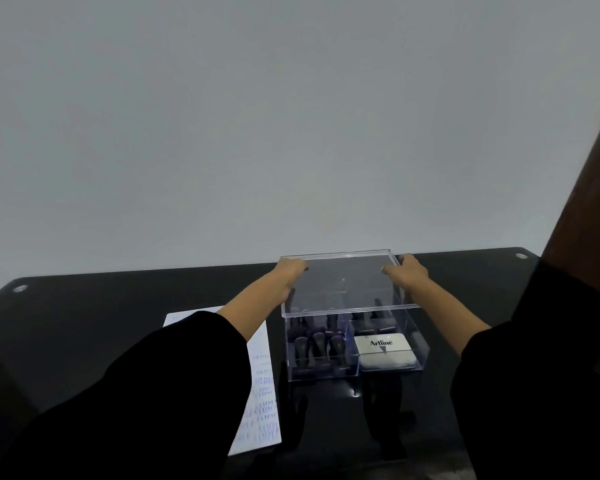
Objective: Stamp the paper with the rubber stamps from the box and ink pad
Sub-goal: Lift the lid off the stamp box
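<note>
A clear plastic box (388, 367) stands on the black table. Several dark-handled rubber stamps (317, 346) stand in its left compartments, and a white Artline ink pad (383, 345) lies in its front right compartment. A clear lid (343, 289) is held above the box, tilted. My left hand (290, 275) grips the lid's left edge and my right hand (409, 271) grips its right edge. A white paper (262, 386) with blue stamp marks lies left of the box, partly hidden by my left sleeve.
The glossy black table (118, 327) runs to a plain grey wall. A brown wooden panel (589, 188) rises at the right edge. Round metal fittings (20, 288) sit at the table's far corners.
</note>
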